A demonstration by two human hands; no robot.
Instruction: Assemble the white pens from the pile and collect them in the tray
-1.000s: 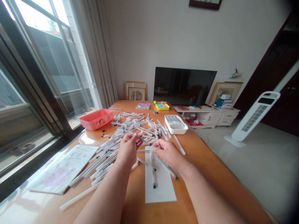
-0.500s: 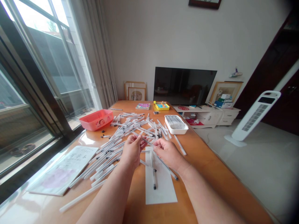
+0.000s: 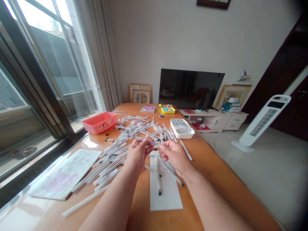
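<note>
My left hand [image 3: 137, 156] and my right hand [image 3: 176, 158] face each other over the table, fingers pinched. Between their fingertips is a slim, pale pen [image 3: 156, 144]; its ends are hidden by the fingers. Below them lies a white sheet of paper [image 3: 166, 200], with a few black-ended pens [image 3: 158, 179] on and across it. To the left and beyond my hands spreads a loose pile of translucent white pen tubes [image 3: 115, 152], several with black ends.
A red plastic basket [image 3: 99, 124] stands at the left edge, near a booklet [image 3: 61, 176]. On the right is a white tray [image 3: 185, 135] of pen parts. A yellow box [image 3: 167, 110] and a colourful book [image 3: 148, 109] lie at the table's far end.
My right hand has turned slightly and its fingertips have lifted. The pen between my hands now lies nearer to level. My left hand has barely moved.
</note>
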